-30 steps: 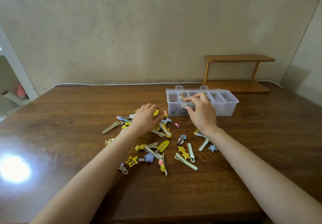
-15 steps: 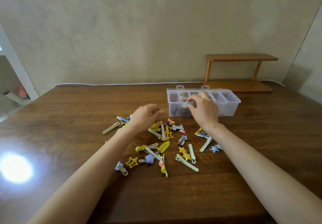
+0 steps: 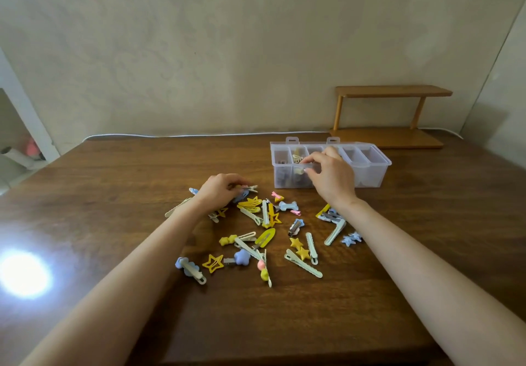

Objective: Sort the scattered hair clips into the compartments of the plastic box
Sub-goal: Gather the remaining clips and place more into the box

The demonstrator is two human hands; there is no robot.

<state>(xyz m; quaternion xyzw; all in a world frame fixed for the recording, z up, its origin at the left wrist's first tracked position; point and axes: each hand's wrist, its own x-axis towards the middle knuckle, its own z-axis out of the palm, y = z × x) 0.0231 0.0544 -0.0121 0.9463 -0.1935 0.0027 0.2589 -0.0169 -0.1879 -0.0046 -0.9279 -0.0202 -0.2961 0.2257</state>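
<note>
**A:** Which way does the plastic box (image 3: 373, 179) lie from the left grip (image 3: 222, 192)?

**B:** To its right and slightly farther off. That grip curls round a cream clip (image 3: 251, 188), which lies across the bench (image 3: 113, 195) with its tip towards the box.

**A:** And the right grip (image 3: 330, 175)?

**B:** At the box's near rim, about the second and third compartments, pinching a pale piece (image 3: 308, 163). I can't tell what it is.

**A:** The loose hair clips (image 3: 266, 237)?

**B:** Nearer us, between the forearms. The left grip touches the pile's far edge.
</note>
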